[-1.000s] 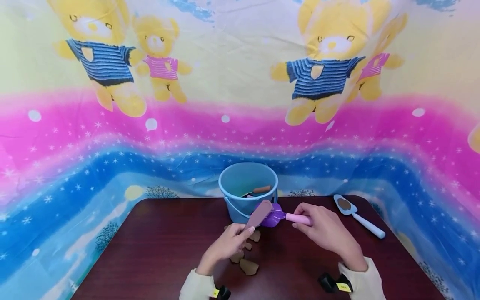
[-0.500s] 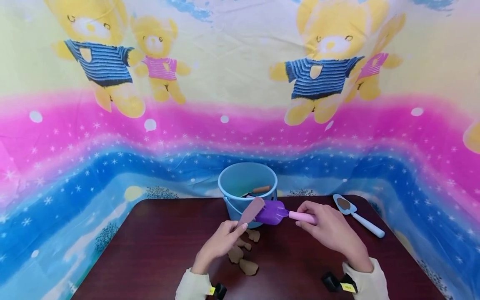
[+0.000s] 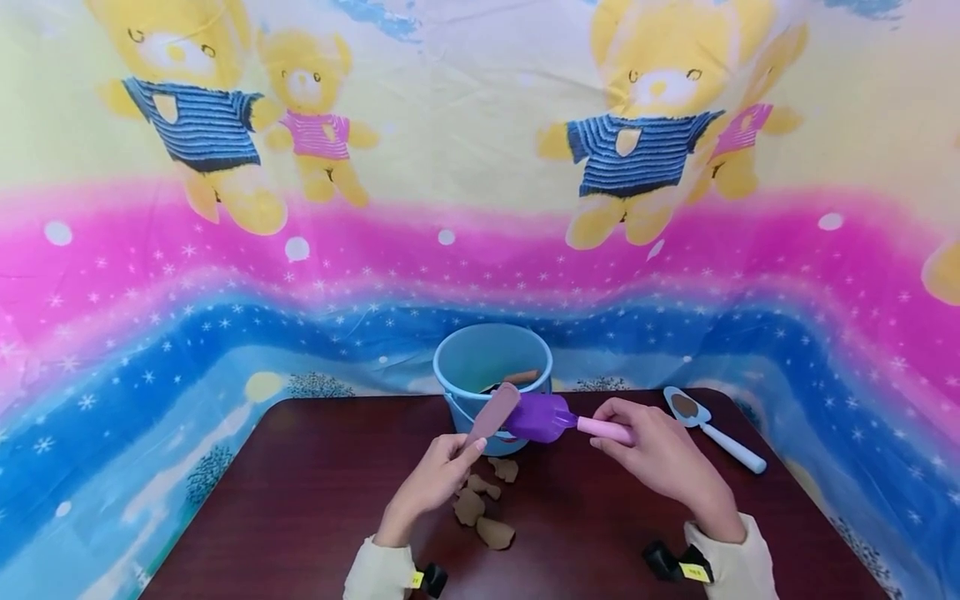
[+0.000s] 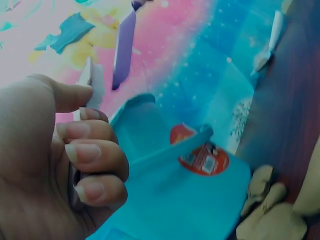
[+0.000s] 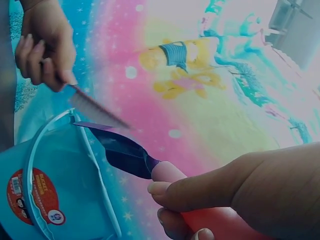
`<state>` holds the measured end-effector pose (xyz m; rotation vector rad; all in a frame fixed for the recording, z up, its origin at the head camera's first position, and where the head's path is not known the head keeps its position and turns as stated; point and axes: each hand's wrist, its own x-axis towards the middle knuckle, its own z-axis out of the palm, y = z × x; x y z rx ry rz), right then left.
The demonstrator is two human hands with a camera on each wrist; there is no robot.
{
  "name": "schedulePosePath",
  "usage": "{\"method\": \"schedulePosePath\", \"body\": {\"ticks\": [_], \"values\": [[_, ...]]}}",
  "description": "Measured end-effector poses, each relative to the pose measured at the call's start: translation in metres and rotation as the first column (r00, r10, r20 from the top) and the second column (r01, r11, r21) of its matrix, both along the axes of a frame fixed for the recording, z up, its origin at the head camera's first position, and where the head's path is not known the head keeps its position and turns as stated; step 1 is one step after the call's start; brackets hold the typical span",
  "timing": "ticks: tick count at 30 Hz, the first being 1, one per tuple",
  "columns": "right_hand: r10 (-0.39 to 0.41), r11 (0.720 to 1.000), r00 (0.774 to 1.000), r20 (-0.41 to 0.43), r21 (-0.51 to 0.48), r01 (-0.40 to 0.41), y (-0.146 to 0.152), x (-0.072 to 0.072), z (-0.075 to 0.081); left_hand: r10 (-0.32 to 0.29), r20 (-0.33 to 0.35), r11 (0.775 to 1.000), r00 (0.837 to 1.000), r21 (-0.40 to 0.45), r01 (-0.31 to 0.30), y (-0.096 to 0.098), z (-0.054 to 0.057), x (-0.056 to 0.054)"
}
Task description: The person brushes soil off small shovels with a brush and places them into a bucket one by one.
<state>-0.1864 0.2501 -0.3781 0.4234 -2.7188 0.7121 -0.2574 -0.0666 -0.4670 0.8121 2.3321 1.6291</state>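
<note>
Over the front of the light blue bucket [image 3: 468, 358], the two hands hold tools close together. My left hand [image 3: 431, 479] grips a brush [image 3: 492, 415] with a flat mauve back; its pale bristles [image 5: 95, 111] show in the right wrist view. The right hand [image 3: 652, 442] pinches the pink handle [image 3: 604, 430] of a toy shovel, thumb along it. That shovel's purple blade [image 3: 543, 417] overlaps the brush tip in the head view. In the right wrist view, the bristles sit just above the blade. The bucket hides no part of either hand.
Several brown, irregular flat pieces [image 3: 495, 533] lie on the dark red table [image 3: 322, 500] in front of the bucket. A tool with a brown handle [image 3: 521, 377] lies inside the bucket. At the back right rests a light blue trowel [image 3: 733, 447] with a brown patch on its blade.
The brush has shifted left and slightly up along the shovel blade. The shovel has risen a little and its blade shows wider. The brown pieces remain in place.
</note>
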Motion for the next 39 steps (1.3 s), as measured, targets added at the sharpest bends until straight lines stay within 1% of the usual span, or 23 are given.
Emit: {"method": "schedulePosePath", "body": {"ticks": [3, 6, 10, 14, 20, 24, 27, 28, 34, 36, 39], "values": [[0.006, 1.000, 1.000, 0.013, 0.011, -0.006, -0.004, -0.002, -0.003, -0.044, 0.007, 0.998, 0.999, 0.053, 0.043, 0.005, 0.003, 0.004], [0.009, 1.000, 1.000, 0.026, 0.016, -0.009, -0.008, -0.004, -0.005, -0.092, 0.022, 0.992, 0.996, 0.087, 0.089, 0.012, 0.004, 0.008], [0.016, 1.000, 0.999, 0.046, 0.019, -0.017, -0.013, -0.005, -0.006, -0.124, 0.051, 0.990, 0.991, 0.082, 0.119, 0.022, 0.002, 0.012], [0.017, 0.999, 0.998, 0.063, 0.038, -0.020, -0.015, -0.005, -0.006, -0.129, 0.074, 0.990, 0.989, 0.063, 0.124, 0.028, -0.002, 0.011], [0.016, 0.998, 0.996, 0.089, 0.060, -0.021, -0.013, -0.004, -0.006, -0.077, 0.052, 0.997, 0.996, 0.010, 0.076, 0.024, -0.011, 0.005], [0.018, 0.998, 0.995, 0.093, 0.062, -0.024, -0.011, -0.004, -0.005, -0.013, -0.013, 0.998, 1.000, -0.062, 0.013, 0.017, -0.015, -0.001], [0.027, 0.998, 0.994, 0.109, 0.061, -0.033, -0.009, -0.003, -0.004, 0.019, -0.062, 0.991, 0.998, -0.129, -0.026, 0.012, -0.015, -0.003], [0.028, 0.998, 0.993, 0.116, 0.058, -0.035, -0.008, -0.002, -0.003, 0.026, -0.068, 0.988, 0.997, -0.150, -0.036, 0.011, -0.015, -0.004], [0.021, 0.998, 0.994, 0.106, 0.051, -0.027, 0.000, -0.001, 0.000, 0.043, -0.065, 0.980, 0.997, -0.192, -0.055, 0.000, -0.012, -0.007], [0.026, 0.998, 0.995, 0.101, 0.048, -0.031, 0.003, 0.000, 0.001, 0.038, -0.073, 0.979, 0.997, -0.196, -0.052, -0.005, -0.011, -0.008], [0.024, 0.999, 0.997, 0.072, 0.030, -0.026, 0.009, 0.003, 0.005, 0.036, -0.077, 0.976, 0.996, -0.210, -0.052, -0.011, -0.010, -0.009]]}}
